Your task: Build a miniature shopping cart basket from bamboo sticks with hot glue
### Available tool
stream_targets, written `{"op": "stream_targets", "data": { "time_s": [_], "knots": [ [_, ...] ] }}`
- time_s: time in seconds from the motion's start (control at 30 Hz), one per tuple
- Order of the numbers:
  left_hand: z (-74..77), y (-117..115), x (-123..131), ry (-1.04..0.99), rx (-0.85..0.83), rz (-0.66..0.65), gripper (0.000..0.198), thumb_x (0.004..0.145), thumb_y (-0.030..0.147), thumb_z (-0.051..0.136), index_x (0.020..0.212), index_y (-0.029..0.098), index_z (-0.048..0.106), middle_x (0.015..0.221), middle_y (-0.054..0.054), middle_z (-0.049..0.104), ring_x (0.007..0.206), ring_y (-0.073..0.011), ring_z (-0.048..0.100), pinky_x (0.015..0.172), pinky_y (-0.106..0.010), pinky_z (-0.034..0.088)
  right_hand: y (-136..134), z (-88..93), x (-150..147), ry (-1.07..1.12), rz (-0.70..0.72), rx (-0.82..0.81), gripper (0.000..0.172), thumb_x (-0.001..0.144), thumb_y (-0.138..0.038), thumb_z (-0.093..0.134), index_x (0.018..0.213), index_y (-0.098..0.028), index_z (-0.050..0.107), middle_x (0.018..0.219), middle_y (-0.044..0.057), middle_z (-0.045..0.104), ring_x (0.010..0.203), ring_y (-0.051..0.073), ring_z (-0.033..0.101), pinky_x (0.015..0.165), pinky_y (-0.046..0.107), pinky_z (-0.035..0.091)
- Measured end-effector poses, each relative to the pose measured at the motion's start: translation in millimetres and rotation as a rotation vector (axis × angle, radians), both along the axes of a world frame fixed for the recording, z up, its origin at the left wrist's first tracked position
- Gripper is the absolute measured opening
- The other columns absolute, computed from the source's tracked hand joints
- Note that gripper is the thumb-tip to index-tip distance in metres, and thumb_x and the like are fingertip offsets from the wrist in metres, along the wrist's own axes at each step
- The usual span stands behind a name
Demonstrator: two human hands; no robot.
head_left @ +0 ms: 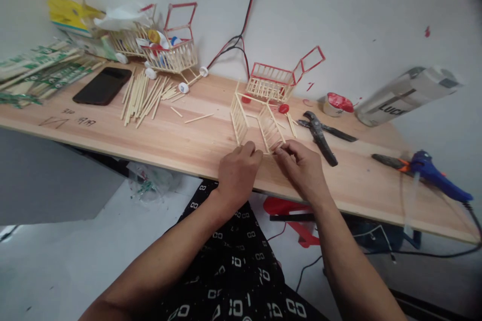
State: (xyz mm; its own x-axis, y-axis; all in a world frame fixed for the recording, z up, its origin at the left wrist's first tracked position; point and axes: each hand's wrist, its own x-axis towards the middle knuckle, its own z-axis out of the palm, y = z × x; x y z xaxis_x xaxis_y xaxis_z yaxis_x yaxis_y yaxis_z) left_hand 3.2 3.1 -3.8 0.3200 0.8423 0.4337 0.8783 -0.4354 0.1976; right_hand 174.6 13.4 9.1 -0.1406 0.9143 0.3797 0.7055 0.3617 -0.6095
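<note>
A small unpainted frame of thin wooden sticks [256, 123], with two ladder-like sides, stands on the wooden tabletop [169, 140] in front of me. My left hand [237, 173] rests with curled fingers at the frame's near left corner. My right hand [301, 168] pinches the near end of the right side panel. Both hands touch the frame at its front edge. Just behind it stands a finished stick cart with red trim and red wheels [280, 80].
A pile of loose sticks [145, 95] and a black phone [102, 85] lie to the left, with another filled stick cart [171, 50] behind them. Black pliers [320, 135], a red paint pot [336, 104] and a blue glue gun [433, 173] lie to the right.
</note>
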Motion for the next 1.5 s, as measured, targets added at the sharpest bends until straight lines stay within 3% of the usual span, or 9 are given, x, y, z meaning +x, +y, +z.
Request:
{"op": "stream_targets", "data": {
  "time_s": [1.5],
  "knots": [
    [-5.4,1.2,-0.8,-0.046,0.012,0.0,0.006,0.087,0.017,0.062,0.09,0.021,0.064,0.095,-0.001,0.065,0.08,-0.0173,0.062,0.06,-0.029,0.046,3.0,-0.8,3.0,-0.037,0.007,-0.001,0.012,0.092,-0.024,0.054,0.083,-0.021,0.062,0.082,0.0,0.066,0.076,0.014,0.058,0.069,0.025,0.04]
  ]
}}
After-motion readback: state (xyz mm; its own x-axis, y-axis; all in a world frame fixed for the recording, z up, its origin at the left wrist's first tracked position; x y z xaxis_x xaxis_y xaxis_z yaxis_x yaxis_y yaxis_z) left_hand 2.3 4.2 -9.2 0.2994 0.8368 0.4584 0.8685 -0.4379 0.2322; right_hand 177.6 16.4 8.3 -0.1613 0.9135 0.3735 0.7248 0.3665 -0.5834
